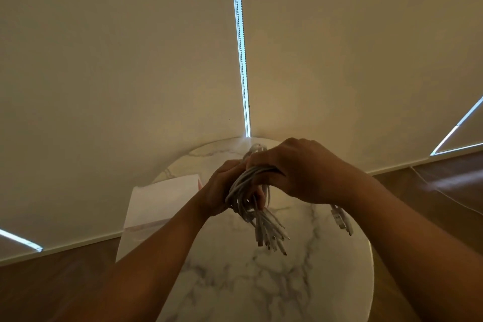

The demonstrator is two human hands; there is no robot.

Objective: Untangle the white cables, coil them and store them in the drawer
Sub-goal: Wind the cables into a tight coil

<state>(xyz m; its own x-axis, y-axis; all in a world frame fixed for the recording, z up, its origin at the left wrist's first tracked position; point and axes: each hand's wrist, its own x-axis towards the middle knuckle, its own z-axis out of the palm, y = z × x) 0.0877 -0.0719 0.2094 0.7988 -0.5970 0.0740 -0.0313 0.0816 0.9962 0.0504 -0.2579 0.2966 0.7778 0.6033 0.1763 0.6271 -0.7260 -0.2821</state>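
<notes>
Both hands are holding the bundle of white cables (248, 191) above the round marble surface (261, 282); the left hand (222, 188) and right hand (295, 170) are each keeping their grip clamped on it; plug ends are dangling; a white box (162, 198) is sitting left, beside drawn blinds (117, 73).

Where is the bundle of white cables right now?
Centre of the head view: the white cables are gripped between the left hand and right hand, plugs dangling above the marble table.
</notes>
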